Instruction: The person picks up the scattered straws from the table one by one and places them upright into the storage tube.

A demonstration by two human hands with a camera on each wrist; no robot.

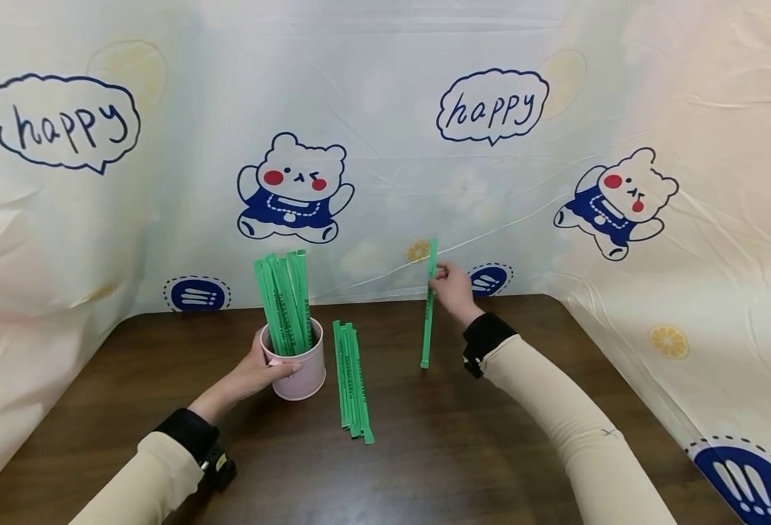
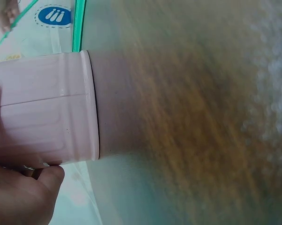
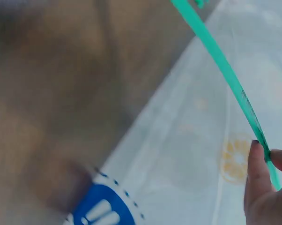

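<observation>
My left hand (image 1: 251,373) grips a pink metal bucket (image 1: 303,375) from its left side, the thumb across the front and the other fingers hidden behind. Out of the bucket rises a bunch of green wrapped straws (image 1: 283,302). To its right a small pile of similar straws (image 1: 351,383) lies on the table. My right hand (image 1: 454,288) pinches a single green wrapped straw (image 1: 428,332) between thumb and fingertips, holding it nearly upright near the table's back edge. In the right wrist view that straw (image 3: 220,61) runs up and left from the fingertips.
The dark wooden table (image 1: 451,452) reaches back to a pale printed curtain (image 1: 385,95) with bears and the word "happy". The curtain also hangs along both sides. Each wrist wears a black strap (image 1: 487,335) with a small device.
</observation>
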